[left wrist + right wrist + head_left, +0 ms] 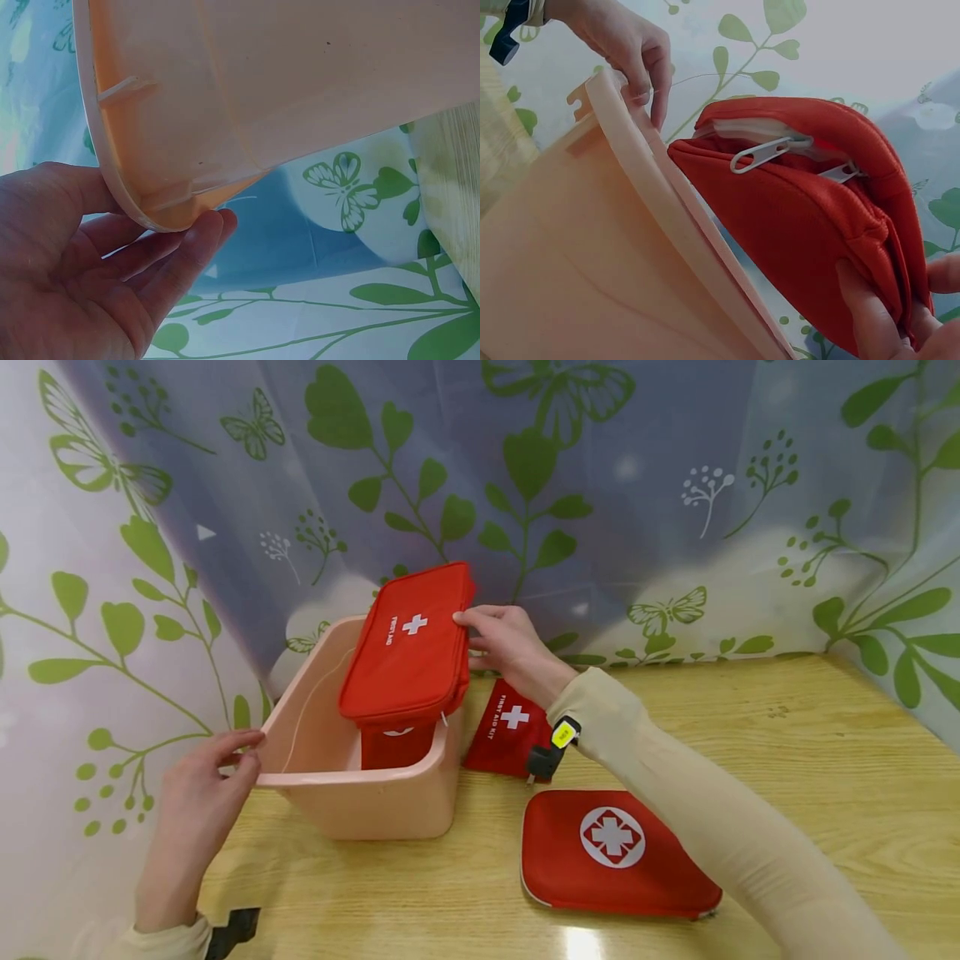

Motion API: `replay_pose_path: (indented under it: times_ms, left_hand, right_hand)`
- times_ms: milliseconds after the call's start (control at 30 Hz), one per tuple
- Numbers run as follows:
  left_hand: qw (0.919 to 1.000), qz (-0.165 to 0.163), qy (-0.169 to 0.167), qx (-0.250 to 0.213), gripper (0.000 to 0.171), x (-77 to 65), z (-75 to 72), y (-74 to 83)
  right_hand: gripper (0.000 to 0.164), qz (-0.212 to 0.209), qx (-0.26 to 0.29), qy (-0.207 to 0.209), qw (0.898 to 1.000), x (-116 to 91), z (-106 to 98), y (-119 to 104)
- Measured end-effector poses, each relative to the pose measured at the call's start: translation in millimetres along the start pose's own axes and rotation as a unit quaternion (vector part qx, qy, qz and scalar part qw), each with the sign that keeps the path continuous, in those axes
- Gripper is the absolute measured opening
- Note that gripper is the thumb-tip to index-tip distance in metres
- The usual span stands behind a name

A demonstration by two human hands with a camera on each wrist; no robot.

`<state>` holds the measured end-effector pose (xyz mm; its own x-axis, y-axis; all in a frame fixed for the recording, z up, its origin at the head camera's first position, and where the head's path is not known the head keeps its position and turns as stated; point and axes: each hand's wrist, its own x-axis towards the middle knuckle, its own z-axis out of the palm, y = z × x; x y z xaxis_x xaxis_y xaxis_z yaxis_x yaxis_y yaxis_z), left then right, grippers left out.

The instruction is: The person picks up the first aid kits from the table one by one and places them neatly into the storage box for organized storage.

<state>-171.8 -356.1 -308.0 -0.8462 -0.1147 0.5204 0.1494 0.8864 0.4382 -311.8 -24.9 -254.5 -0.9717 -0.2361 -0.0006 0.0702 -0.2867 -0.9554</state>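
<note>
In the head view, my right hand (517, 647) grips the right end of a red first aid bag (408, 643) with a white cross. The bag hangs tilted over a pink plastic bin (375, 806). Its zipper (761, 154) is partly undone in the right wrist view, where fingers and thumb hold the bag's lower end. My left hand (198, 793) pinches the bin's near left rim corner; the left wrist view shows its fingers (176, 270) around that rim. Inside the bin stands another red item (397, 747) with a white mark, mostly hidden by the bag.
Right of the bin lies a flat red first aid kit pouch (498, 735), partly behind my right wrist. Nearer me on the wooden table (810, 743) is a red zippered case (551, 860) with a round white emblem. A leaf-patterned curtain (652, 552) hangs close behind the bin.
</note>
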Motion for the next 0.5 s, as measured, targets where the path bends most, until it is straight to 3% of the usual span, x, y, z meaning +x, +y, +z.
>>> replay_pose_path:
  times_ms: [500]
  left_hand:
    - [0.9997, -0.015, -0.003, -0.018, 0.028, -2.0, -0.5, 1.4]
  right_hand:
    - [0.026, 0.008, -0.072, -0.021, 0.997, 9.6, 24.5, 5.4]
